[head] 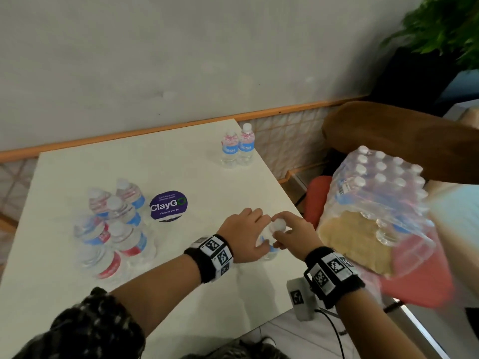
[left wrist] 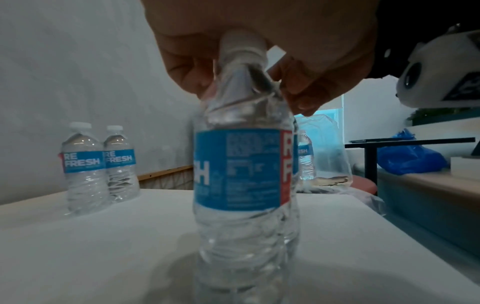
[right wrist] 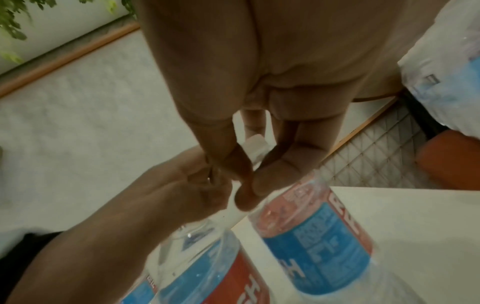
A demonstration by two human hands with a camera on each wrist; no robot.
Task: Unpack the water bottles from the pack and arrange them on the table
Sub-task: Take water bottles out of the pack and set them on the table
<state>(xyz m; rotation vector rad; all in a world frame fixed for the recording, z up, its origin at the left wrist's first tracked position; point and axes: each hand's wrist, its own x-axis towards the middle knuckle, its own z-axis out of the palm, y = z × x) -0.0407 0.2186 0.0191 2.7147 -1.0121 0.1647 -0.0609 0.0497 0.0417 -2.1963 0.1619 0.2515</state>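
Two clear water bottles with blue and red labels stand side by side near the white table's point(head: 181, 281) right edge. My left hand point(head: 250, 235) grips the neck and cap of one bottle point(left wrist: 241, 170) from above. My right hand point(head: 291, 234) pinches the neck of the other bottle point(right wrist: 317, 232), whose white cap point(head: 278, 225) shows between my hands. Both bottles are upright, with their bases at the tabletop. The torn plastic pack point(head: 375, 203), still holding several bottles, sits on a red chair point(head: 420, 288) to the right of the table.
Two bottles point(head: 237, 149) stand at the table's far right corner. Several bottles point(head: 114, 224) are clustered on the left, beside a round purple sticker point(head: 168, 205). A wall runs behind the table. A brown chair back point(head: 401, 136) and a plant point(head: 445, 27) are at the right.
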